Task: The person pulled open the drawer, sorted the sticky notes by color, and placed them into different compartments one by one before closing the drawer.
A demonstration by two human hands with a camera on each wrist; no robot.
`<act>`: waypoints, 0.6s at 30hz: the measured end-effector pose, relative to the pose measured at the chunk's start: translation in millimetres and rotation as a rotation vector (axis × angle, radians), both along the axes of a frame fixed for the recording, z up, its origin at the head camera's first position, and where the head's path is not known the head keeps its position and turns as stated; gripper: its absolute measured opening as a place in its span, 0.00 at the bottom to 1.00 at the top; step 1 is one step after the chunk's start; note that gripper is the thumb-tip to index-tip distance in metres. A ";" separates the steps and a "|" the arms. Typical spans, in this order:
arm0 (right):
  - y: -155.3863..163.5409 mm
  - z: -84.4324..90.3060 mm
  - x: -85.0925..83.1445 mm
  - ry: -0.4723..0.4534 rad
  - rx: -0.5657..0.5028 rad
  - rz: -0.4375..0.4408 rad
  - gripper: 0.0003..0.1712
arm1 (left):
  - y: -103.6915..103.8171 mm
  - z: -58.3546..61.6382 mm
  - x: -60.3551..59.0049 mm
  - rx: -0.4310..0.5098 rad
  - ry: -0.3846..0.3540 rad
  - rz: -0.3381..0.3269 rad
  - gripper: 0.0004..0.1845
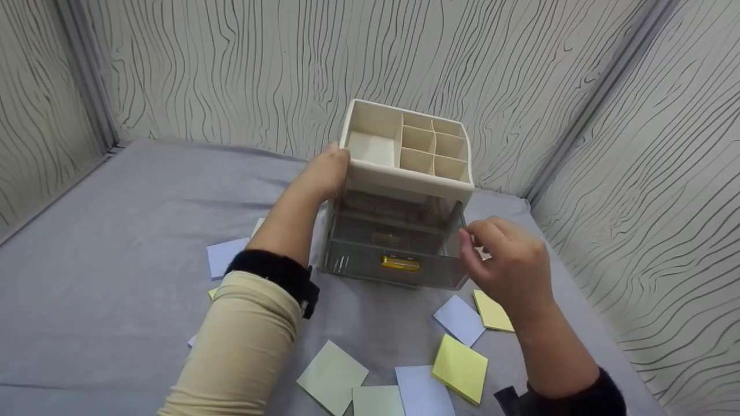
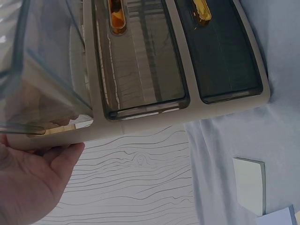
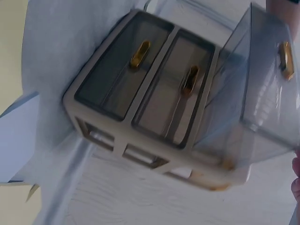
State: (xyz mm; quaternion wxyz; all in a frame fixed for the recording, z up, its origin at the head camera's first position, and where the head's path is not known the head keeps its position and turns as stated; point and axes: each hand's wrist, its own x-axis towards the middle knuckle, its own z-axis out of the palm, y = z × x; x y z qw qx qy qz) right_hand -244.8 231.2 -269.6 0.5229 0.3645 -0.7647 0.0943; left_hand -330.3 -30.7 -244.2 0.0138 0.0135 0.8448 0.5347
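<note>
A cream desktop drawer organizer (image 1: 410,175) has an open-topped, divided tray above and smoky clear drawers with gold handles. Its top drawer (image 1: 357,261) is pulled far out and looks empty. The two lower drawers (image 3: 166,96) are closed in the right wrist view. My left hand (image 1: 328,173) grips the organizer's upper left side; some of its fingers are hidden. At the pulled-out drawer's right front, my right hand (image 1: 511,263) pinches the clear wall's edge between thumb and finger. Only fingertips of that hand show at the edge of the right wrist view.
Pads of sticky notes lie on the grey cloth (image 1: 115,277): a yellow pad (image 1: 461,368), a blue pad (image 1: 459,319) and a pale green pad (image 1: 332,377) among several. More pads, such as a blue one (image 1: 225,257), lie by my left forearm. Patterned panels (image 1: 260,75) stand behind.
</note>
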 end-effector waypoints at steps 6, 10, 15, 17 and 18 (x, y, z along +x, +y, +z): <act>33.6 -10.5 -23.0 -0.151 -0.130 -0.189 0.08 | -0.4 -0.2 -0.5 -0.004 0.002 -0.002 0.28; 52.8 -22.1 -35.5 -0.327 -0.172 -0.364 0.08 | 0.0 0.1 -1.3 -0.011 -0.002 0.004 0.28; 73.8 -32.6 -45.9 -0.681 -0.198 -0.578 0.11 | 0.8 0.1 -0.4 -0.016 0.002 0.013 0.28; 83.5 -36.1 -49.6 -0.814 -0.186 -0.637 0.13 | 0.8 0.4 0.1 -0.016 0.002 0.011 0.28; 88.3 -37.9 -51.6 -0.874 -0.175 -0.659 0.14 | 0.7 0.4 0.1 -0.013 -0.001 0.008 0.28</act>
